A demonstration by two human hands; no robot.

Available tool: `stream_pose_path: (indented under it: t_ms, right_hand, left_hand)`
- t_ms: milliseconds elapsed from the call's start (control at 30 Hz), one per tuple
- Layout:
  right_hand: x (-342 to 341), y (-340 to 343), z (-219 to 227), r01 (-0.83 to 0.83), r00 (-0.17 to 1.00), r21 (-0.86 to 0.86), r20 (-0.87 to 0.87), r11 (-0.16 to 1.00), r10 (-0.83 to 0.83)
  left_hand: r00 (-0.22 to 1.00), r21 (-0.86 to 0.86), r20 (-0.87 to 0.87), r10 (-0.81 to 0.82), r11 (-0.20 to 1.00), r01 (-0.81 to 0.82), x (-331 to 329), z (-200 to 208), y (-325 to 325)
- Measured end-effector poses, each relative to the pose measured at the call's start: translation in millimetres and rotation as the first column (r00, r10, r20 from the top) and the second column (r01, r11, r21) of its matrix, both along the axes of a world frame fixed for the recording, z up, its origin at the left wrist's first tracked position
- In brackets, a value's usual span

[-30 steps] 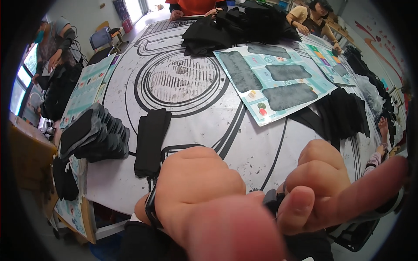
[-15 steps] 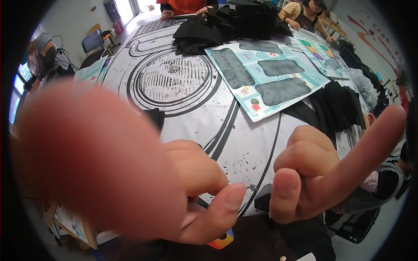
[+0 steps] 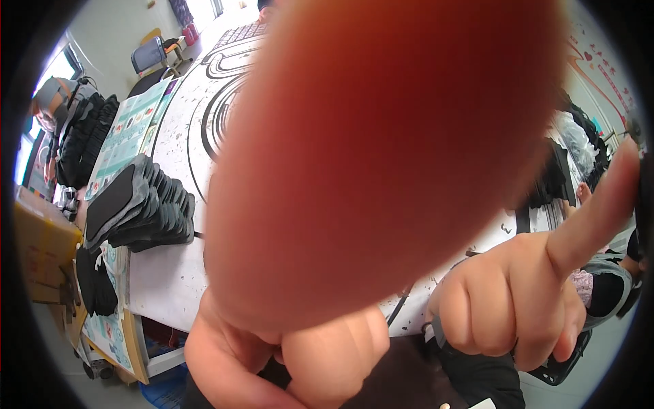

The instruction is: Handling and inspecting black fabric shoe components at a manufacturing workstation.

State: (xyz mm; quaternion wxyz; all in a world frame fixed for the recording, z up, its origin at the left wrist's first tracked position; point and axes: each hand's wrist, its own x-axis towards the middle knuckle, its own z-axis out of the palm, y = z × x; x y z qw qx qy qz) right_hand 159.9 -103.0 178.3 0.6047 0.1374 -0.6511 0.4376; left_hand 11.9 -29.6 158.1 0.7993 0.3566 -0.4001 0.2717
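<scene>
My left hand is very close to the camera. Its stretched finger is a large blur across the middle of the view, while its other fingers curl below; I see nothing held. Off to the right is my right hand, index finger pointing up toward the right rim and the other fingers folded in, with no object visible in it. Both hands are raised above the near edge of a white table with black line drawings. Left of my left hand stands a stack of grey and black cloth pads. The blurred finger hides the table's middle.
Pale green printed sheets lie along the table's left side. A cardboard box is at far left, near a black cloth pile. Black cloths and a clear plastic bag are at right, beside a partly visible seated person.
My left hand's blurred finger has swung from the left to the middle. My right hand has turned, showing the backs of its folded fingers. The pad stack at left has come into sight.
</scene>
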Motion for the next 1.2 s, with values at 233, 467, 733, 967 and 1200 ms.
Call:
stream_pose_path:
  t_ms: [233, 467, 733, 967, 1200]
  right_hand:
    - [13.5, -26.2, 9.1, -0.185, 0.977, -0.120, -0.125, 0.975, 0.170]
    - [39.2, -17.4, 26.2, -0.212, 0.933, -0.315, 0.217, 0.925, 0.288]
    - [27.6, -28.2, 23.2, 0.672, 0.679, -0.334, 0.634, 0.661, -0.371]
    - [35.0, -12.5, 3.1, 0.815, -0.172, 0.484, 0.727, 0.319, -0.664]
    - [97.8, -23.6, -77.4, 0.643, -0.674, 0.739, 0.671, 0.201, -0.309]
  left_hand:
    - [0.998, 0.050, 0.030, -0.063, 0.997, 0.061, 3.2, 4.9, 11.0]
    - [0.997, 0.279, -0.076, -0.009, 0.960, 0.030, -23.7, 23.1, 30.2]
    - [0.614, 0.472, -0.635, 0.469, 0.865, -0.172, 5.6, 7.5, 25.5]
    - [0.402, 1.000, -0.011, 0.915, 0.009, 0.008, 77.5, -103.5, 74.6]
    - [0.494, 0.915, 0.402, 0.771, -0.342, -0.212, 107.9, -158.8, 51.4]
